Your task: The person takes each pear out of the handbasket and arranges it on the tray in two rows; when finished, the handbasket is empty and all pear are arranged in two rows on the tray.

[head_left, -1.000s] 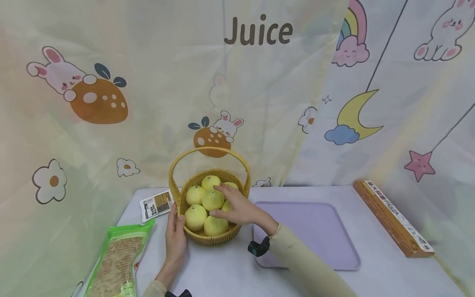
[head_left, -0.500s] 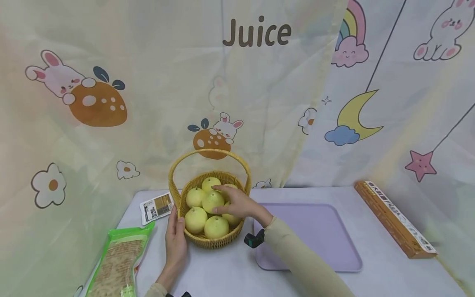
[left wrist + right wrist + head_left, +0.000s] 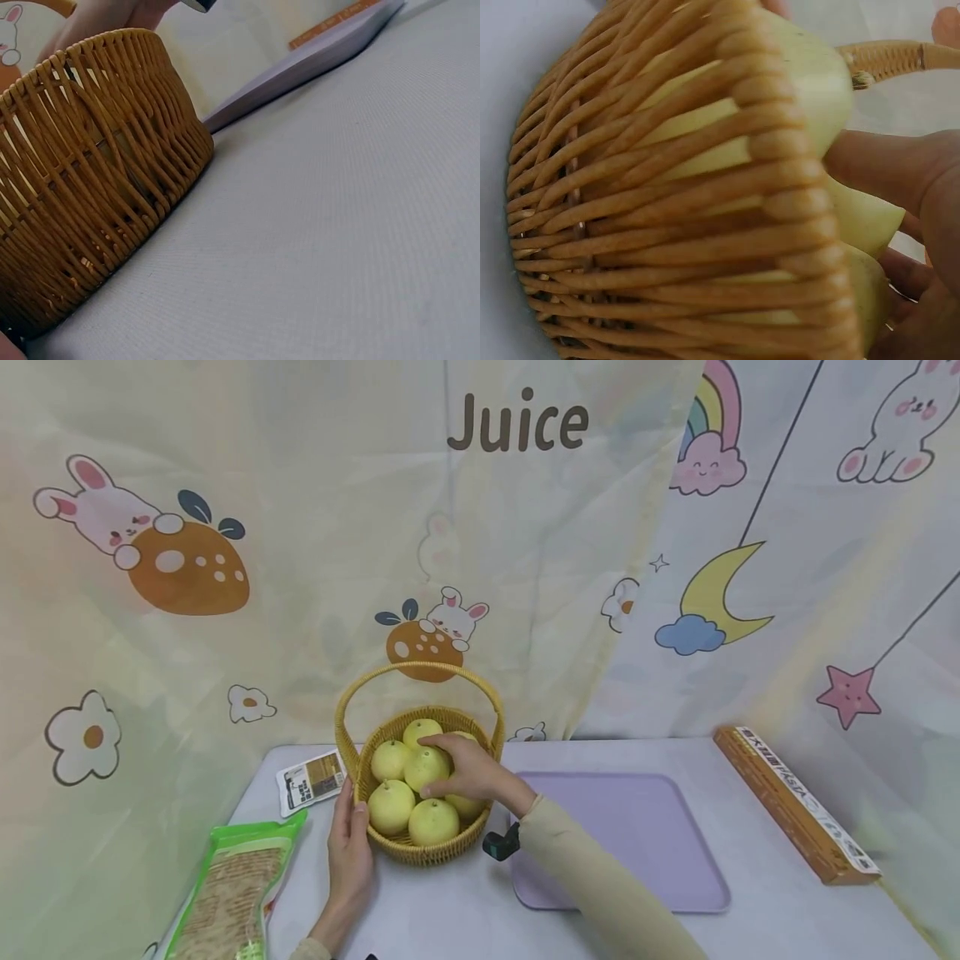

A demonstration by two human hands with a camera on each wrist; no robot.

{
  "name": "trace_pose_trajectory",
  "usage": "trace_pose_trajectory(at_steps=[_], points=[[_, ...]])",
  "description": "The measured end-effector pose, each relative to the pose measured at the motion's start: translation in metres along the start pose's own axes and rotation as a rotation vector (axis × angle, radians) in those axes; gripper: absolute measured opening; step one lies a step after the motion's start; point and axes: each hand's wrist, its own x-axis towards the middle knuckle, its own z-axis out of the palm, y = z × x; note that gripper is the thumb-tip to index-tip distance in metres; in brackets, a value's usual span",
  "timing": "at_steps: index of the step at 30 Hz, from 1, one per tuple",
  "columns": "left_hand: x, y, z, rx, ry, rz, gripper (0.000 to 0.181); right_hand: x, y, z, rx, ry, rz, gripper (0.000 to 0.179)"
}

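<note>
In the head view a wicker basket (image 3: 427, 853) with a tall handle holds several round pale yellow-green pears (image 3: 433, 822). My left hand (image 3: 349, 853) rests against the basket's left outer side, fingers straight, thumb close to the rim. Over the basket's right rim reaches my right hand (image 3: 468, 767), its thumb and fingers bent around the middle pear (image 3: 424, 769), which still lies among the others. Part of the right-hand pears is hidden under this hand. The right wrist view shows the thumb (image 3: 881, 169) touching a pear behind the basket's weave (image 3: 705, 172).
A purple tray (image 3: 637, 843) lies right of the basket, partly under my right sleeve. A long brown box (image 3: 795, 806) stands farther right. At left lie a small white-and-brown packet (image 3: 311, 782) and a green-edged bag of flat brown food (image 3: 236, 893). A printed curtain hangs behind.
My right hand has moved slightly left, and its thumb and fingers have drawn in around the middle pear. My left hand stays against the basket. The view has shifted slightly.
</note>
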Motion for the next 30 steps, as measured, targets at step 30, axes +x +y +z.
trace_pose_trajectory(at_steps=[30], points=[[0.000, -0.003, -0.004, -0.038, -0.016, -0.008, 0.060, 0.004, 0.001, 0.017, -0.007, 0.369, -0.145, 0.075]])
